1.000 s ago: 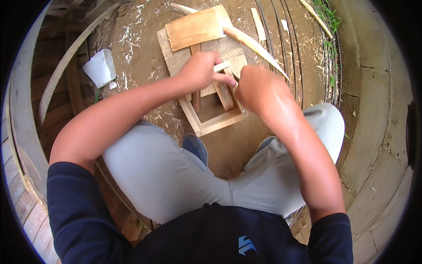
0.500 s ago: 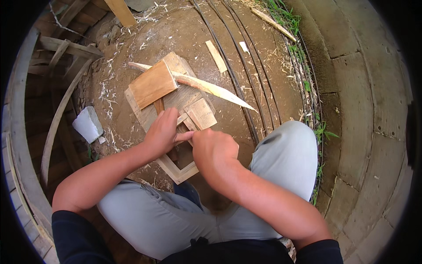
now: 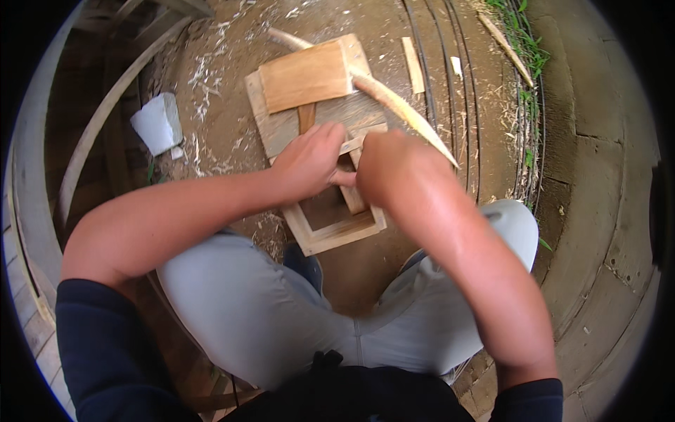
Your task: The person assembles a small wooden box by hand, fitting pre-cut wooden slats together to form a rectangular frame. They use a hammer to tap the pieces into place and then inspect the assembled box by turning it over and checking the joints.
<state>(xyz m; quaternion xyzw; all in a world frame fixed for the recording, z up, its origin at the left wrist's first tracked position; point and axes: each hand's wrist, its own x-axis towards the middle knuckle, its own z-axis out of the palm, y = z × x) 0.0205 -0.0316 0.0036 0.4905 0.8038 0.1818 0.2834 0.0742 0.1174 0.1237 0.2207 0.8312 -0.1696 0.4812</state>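
Frame (image 3: 344,234) juts past the board's (image 3: 278,126) near edge. Left hand (image 3: 307,163) and right hand (image 3: 394,169) curl over it; what they grip, I cannot tell. Pressing its unsupported end could tip it.

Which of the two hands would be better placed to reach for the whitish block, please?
Probably the left hand: the whitish block lies left of the wooden frame, and the right hand is farther away.

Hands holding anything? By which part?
Left hand: apparently the wooden frame, at its far crosspiece; exact grip hidden. Right hand: curled at the frame's right side; its hold can't be told.
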